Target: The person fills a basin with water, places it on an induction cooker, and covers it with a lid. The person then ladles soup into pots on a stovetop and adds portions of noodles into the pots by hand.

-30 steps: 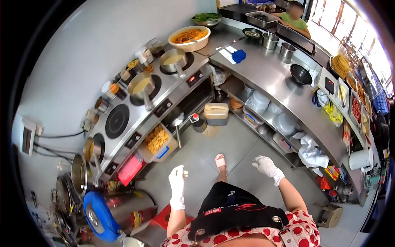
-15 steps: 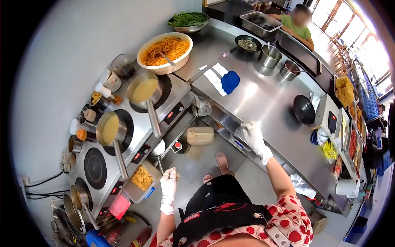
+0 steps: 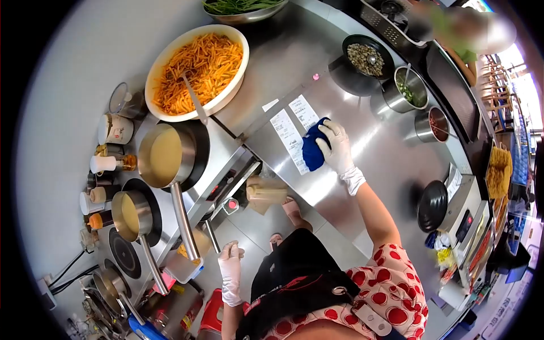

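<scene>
Cupping the blue cloth beneath half-closed fingers, our right hand has it | paper slips just beyond that hand, probably weighted by the cloth | our left hand, loosely curled, looks empty

My 1 camera sits on the person's head, looking forward and steeply down at both gloved hands and the counter.

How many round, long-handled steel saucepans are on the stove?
3. One saucepan stands beside the big round cream bowl, a second next along, the third beyond the bare black burner; clutter may hide others.
</scene>
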`<act>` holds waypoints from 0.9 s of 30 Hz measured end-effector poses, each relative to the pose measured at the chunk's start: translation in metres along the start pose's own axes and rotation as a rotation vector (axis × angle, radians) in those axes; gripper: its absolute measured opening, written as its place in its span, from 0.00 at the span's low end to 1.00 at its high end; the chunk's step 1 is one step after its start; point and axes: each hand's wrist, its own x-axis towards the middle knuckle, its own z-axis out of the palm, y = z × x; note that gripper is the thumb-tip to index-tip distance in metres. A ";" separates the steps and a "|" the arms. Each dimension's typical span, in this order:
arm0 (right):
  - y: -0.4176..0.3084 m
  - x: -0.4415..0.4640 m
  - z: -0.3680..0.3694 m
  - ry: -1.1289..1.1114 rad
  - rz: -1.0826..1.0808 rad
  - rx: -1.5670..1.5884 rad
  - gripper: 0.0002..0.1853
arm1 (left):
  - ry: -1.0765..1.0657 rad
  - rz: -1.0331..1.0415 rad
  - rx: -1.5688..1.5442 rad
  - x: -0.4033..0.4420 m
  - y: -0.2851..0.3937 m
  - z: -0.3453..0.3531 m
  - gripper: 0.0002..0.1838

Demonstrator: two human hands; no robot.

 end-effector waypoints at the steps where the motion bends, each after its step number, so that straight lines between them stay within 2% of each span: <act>1: 0.004 0.002 0.002 -0.028 -0.003 0.021 0.19 | -0.011 0.007 0.016 0.005 0.009 0.009 0.13; 5: 0.013 -0.001 0.010 -0.094 0.004 -0.020 0.20 | -0.048 -0.050 0.019 0.017 0.018 0.030 0.12; 27: 0.017 -0.003 0.016 -0.006 -0.024 -0.021 0.20 | -0.083 -0.105 0.138 0.021 0.009 0.036 0.13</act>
